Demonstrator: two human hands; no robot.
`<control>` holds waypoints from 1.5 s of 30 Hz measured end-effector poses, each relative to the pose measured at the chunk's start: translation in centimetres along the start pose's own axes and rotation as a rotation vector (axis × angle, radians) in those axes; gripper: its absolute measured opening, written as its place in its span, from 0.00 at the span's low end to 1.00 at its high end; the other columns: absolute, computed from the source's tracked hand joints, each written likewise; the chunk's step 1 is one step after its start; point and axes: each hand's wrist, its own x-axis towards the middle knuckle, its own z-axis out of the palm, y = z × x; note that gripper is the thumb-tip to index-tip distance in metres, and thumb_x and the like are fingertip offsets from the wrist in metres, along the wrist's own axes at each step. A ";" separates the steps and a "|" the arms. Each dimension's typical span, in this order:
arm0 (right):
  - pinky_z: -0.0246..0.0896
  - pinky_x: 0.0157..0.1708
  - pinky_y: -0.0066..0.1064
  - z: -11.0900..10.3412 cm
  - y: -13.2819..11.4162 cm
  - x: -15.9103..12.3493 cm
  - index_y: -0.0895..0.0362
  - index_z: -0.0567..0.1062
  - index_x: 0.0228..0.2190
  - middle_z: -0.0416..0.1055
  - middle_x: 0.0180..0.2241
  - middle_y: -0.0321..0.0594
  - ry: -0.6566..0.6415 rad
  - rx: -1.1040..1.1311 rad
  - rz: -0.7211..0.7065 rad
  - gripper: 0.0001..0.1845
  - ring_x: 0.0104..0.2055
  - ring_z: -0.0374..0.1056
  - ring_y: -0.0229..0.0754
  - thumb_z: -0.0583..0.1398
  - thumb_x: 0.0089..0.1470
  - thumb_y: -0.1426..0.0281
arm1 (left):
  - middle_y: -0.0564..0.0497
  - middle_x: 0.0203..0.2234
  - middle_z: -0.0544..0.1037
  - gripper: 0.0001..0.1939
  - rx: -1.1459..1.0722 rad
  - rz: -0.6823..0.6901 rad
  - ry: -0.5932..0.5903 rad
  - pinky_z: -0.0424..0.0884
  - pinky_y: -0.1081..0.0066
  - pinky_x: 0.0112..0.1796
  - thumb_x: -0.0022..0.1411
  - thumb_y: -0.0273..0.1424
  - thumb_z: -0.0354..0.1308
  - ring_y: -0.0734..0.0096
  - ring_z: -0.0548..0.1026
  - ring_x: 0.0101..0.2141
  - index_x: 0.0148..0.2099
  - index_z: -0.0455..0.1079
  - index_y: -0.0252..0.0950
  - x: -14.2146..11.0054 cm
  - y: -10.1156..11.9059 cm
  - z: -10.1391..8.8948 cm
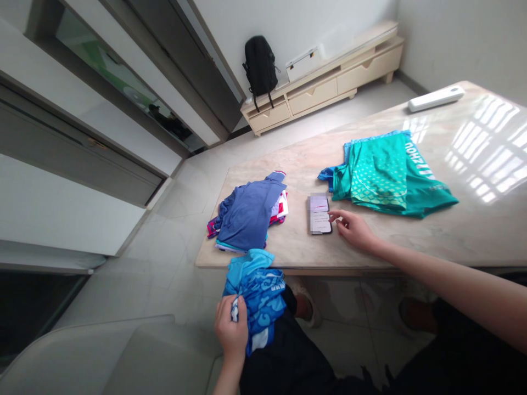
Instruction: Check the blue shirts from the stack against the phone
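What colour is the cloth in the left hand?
The cloth is lighter and darker blue, some white; head view.

On the table, a smartphone lies between a clothes pile, left, and sports jerseys, right; beyond the table, a backpack rests on a cabinet.

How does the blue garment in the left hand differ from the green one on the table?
The blue garment is crumpled in the left hand; the green garment lies mostly flat on the table. The blue garment has swirling patterns, while the green garment has a pale speckled patch. Both show some white.
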 end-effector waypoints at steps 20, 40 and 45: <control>0.66 0.34 0.33 0.2 0.2 0.0 0.55 0.78 0.52 0.83 0.42 0.40 -0.012 -0.038 -0.001 0.22 0.27 0.72 0.39 0.56 0.58 0.74 | 0.48 0.32 0.79 0.06 0.054 0.024 0.003 0.74 0.66 0.41 0.71 0.32 0.57 0.62 0.77 0.34 0.39 0.73 0.38 0.2 2.6 -4.3; 0.67 0.32 0.32 0.3 0.5 0.1 0.54 0.77 0.53 0.82 0.42 0.41 -0.004 -0.009 -0.003 0.23 0.28 0.72 0.39 0.56 0.58 0.74 | 0.47 0.53 0.83 0.23 -0.074 -0.177 -0.802 0.69 0.52 0.60 0.69 0.50 0.55 0.50 0.77 0.56 0.54 0.80 0.43 11.3 0.1 -0.6; 0.66 0.32 0.32 0.4 0.8 0.2 0.54 0.78 0.53 0.82 0.41 0.40 -0.006 -0.014 -0.009 0.23 0.29 0.72 0.39 0.56 0.57 0.75 | 0.48 0.54 0.83 0.24 -0.517 -0.691 -1.073 0.59 0.56 0.68 0.56 0.52 0.68 0.48 0.73 0.62 0.46 0.84 0.41 14.7 -2.5 0.4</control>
